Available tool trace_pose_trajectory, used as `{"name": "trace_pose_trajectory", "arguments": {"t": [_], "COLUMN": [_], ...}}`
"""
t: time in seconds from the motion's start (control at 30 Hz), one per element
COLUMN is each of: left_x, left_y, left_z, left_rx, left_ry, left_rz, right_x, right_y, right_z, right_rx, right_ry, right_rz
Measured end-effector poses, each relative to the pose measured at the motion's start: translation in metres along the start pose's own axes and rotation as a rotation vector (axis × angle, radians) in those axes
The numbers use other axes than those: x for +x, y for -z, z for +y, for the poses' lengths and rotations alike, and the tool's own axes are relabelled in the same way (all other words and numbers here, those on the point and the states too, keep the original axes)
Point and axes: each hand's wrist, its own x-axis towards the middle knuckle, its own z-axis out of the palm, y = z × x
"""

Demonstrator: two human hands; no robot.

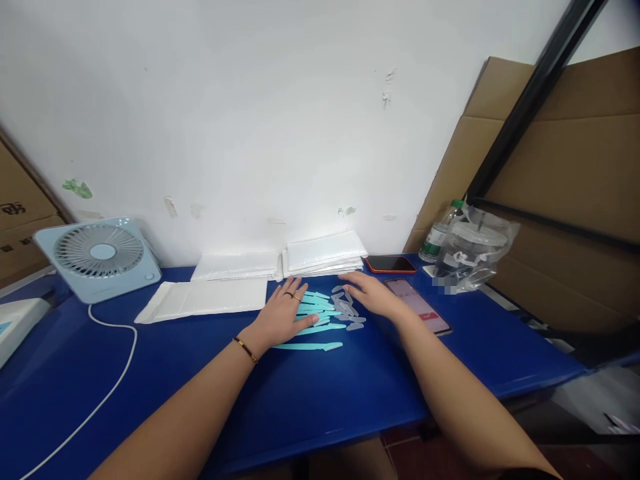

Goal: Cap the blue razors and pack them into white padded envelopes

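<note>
My left hand [286, 310] lies flat with fingers spread over several teal eyebrow razors [320, 348], hiding most of their handles. Their blade ends point right, and one razor lies apart at the near side. To the right of the razors sits a loose pile of small clear plastic caps [345, 305]. Over the far right edge of that pile is my right hand [371, 293], its thumb and forefinger apart and nothing visible in it. Whether its fingertips touch the caps I cannot tell.
White padded mailers [325, 253] are stacked against the wall, with a single mailer [205, 299] nearer left. A blue fan [103, 257] and its cable occupy the left. Two phones, one lit [417, 305] and one dark [390, 264], a bottle [436, 237] and a bagged cup [473, 250] stand right.
</note>
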Motion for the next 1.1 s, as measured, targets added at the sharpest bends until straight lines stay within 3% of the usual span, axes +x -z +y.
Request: {"name": "trace_pose_trajectory", "arguments": {"t": [0.13, 0.23, 0.33, 0.4, 0.47, 0.57, 0.73, 0.83, 0.9, 0.97, 1.1], "left_x": [0.002, -0.008, -0.024, -0.030, -0.028, -0.012, 0.018, 0.022, 0.020, 0.018, 0.018], "left_y": [-0.017, -0.017, -0.011, -0.007, -0.002, 0.005, 0.011, 0.009, 0.007, 0.004, -0.004], "left_z": [0.005, 0.019, 0.038, 0.048, 0.049, 0.034, -0.005, -0.016, -0.018, -0.019, -0.024], "left_rx": [0.007, 0.003, 0.013, 0.020, 0.019, 0.014, -0.100, -0.126, -0.126, -0.120, -0.207], "left_ry": [0.018, 0.051, 0.078, 0.077, 0.069, 0.108, 0.160, 0.159, 0.163, 0.161, 0.168], "left_rz": [-0.140, -0.191, -0.206, -0.196, -0.159, -0.060, -0.091, -0.123, -0.089, -0.042, 0.026], "right_x": [0.004, 0.000, -0.007, -0.009, -0.007, 0.001, 0.024, 0.034, 0.037, 0.036, 0.031], "right_y": [-0.013, -0.010, -0.002, 0.003, 0.005, 0.005, 0.002, -0.003, -0.008, -0.013, -0.021], "right_z": [0.014, 0.015, 0.009, 0.006, 0.006, 0.007, 0.006, 0.002, 0.000, 0.002, 0.014], "right_rx": [-0.017, 0.005, 0.016, -0.004, -0.051, -0.147, -0.211, -0.163, -0.138, 0.002, 0.576], "right_ry": [-0.081, -0.137, -0.122, -0.080, -0.018, 0.086, 0.099, 0.037, 0.006, -0.030, -0.155], "right_rz": [-0.242, -0.389, -0.452, -0.424, -0.311, -0.176, -0.269, -0.343, -0.317, -0.226, 0.001]}}
